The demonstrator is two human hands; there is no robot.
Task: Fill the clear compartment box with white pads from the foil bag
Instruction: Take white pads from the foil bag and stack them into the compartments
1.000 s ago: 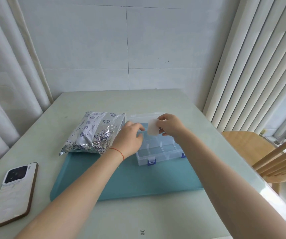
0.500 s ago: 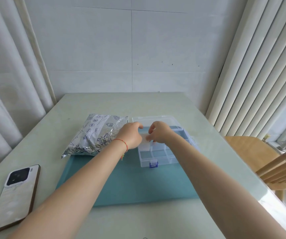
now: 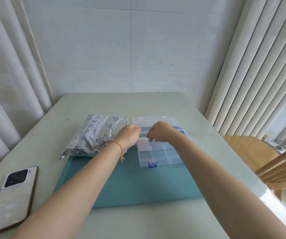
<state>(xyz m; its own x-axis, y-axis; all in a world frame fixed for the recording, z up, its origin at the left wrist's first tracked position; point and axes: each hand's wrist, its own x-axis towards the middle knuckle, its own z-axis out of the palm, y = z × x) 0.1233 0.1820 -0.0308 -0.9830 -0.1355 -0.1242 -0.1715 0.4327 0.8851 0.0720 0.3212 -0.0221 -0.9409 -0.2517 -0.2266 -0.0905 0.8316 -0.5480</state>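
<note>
Hands meet over the open clear plastic compartment box [image 3: 161, 152]. Right hand [image 3: 161, 131], which held a white square pad [image 3: 143, 143] aloft a second ago, now loosely curled above it; pad sits in left-middle compartment. Left hand [image 3: 129, 135] touches it; grip unclear. Crinkled foil bag [image 3: 95, 135] beside, on table [image 3: 104, 104]. First pad in; remaining compartments empty.

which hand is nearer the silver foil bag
Left. The left hand lies right against the silver foil bag's right edge, over the white pad. The right hand is further right, above the clear compartment box.
</note>
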